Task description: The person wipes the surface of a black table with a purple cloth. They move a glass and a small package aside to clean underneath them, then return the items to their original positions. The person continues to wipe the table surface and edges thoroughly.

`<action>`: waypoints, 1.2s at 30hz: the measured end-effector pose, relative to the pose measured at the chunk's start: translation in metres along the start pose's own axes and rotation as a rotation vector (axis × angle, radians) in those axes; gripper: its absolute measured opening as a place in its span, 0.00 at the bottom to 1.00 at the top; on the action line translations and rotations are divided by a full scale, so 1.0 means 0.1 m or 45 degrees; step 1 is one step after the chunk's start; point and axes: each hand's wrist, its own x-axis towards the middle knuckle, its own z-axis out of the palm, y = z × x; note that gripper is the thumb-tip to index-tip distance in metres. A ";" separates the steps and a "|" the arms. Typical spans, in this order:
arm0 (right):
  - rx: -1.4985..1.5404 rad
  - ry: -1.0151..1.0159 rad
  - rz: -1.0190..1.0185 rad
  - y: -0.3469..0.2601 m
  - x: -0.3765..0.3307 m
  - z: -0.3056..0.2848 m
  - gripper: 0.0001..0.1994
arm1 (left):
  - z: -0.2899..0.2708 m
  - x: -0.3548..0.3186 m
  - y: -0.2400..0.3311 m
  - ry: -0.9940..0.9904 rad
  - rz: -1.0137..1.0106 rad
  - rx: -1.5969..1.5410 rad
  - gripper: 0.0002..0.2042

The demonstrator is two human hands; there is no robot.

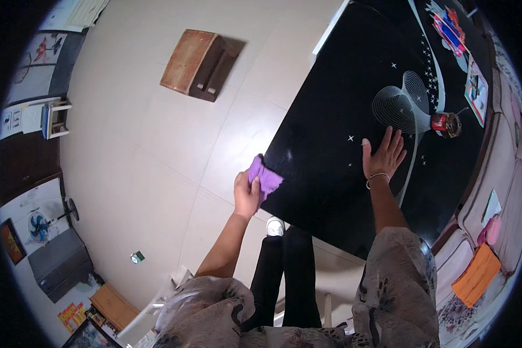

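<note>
A crumpled purple cloth (265, 177) is pinched in my left hand (246, 194) at the near left corner of a black table (325, 168). Part of the cloth laps over the table's edge. My right hand (385, 155) is over the tabletop with fingers spread and holds nothing; a thin bracelet circles its wrist. Whether its palm presses on the surface I cannot tell. Just beyond it, to the right, is a small jar (445, 124) with a red label. White curved lines and star shapes decorate the black top.
A wooden stool (194, 62) is on the tiled floor to the far left. Colourful packets (448, 29) and a flat printed board (476, 90) lie along the table's far right side. A sofa (490, 168) with an orange cloth (477, 274) runs along the right.
</note>
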 end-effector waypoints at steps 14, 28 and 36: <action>0.126 -0.141 -0.022 -0.05 0.05 -0.24 0.46 | 1.08 1.96 1.26 0.045 0.330 0.078 0.18; 0.278 -0.189 -0.079 0.00 0.01 -0.17 0.50 | 2.18 3.89 2.51 0.129 0.193 0.365 0.16; 0.236 -0.111 -0.087 -0.01 0.03 -0.21 0.49 | 1.72 3.19 1.94 0.122 0.144 -0.066 0.13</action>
